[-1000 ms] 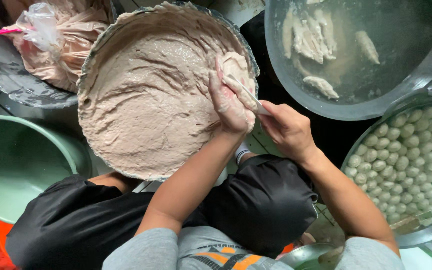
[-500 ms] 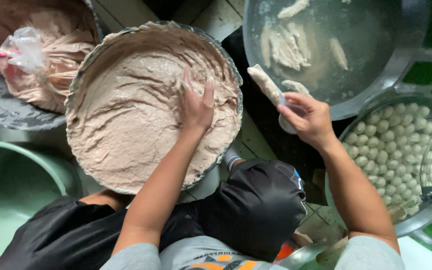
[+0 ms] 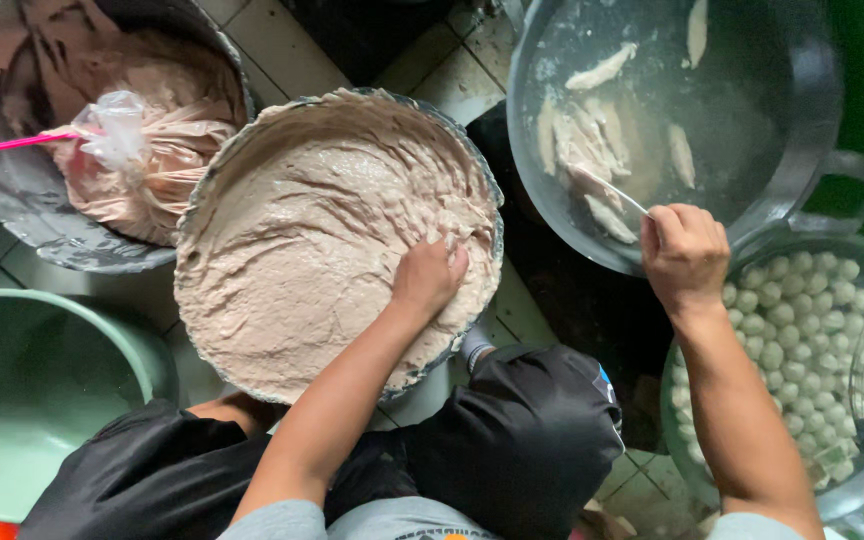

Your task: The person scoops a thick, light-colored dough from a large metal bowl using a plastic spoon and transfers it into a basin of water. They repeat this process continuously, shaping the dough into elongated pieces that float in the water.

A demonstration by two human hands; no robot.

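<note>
A big round basin (image 3: 214, 180) holds pinkish-grey paste (image 3: 312, 250). My left hand (image 3: 430, 278) is dug into the paste at the basin's right side, fingers curled in it. My right hand (image 3: 685, 255) grips a thin metal spoon (image 3: 607, 190) whose tip reaches into a large metal pot of water (image 3: 802, 130). Several long pale dumplings (image 3: 577, 140) float in that water.
A tub of small white balls (image 3: 802, 320) sits at the right under my forearm. A second basin (image 3: 12, 225) with paste and a tied plastic bag (image 3: 122, 135) is at upper left. A green bowl (image 3: 132, 345) lies lower left. My black-clad knees are below.
My right hand has swung from the paste basin over to the water pot and dropped its shaped piece there. My left hand has gone back down into the paste.
</note>
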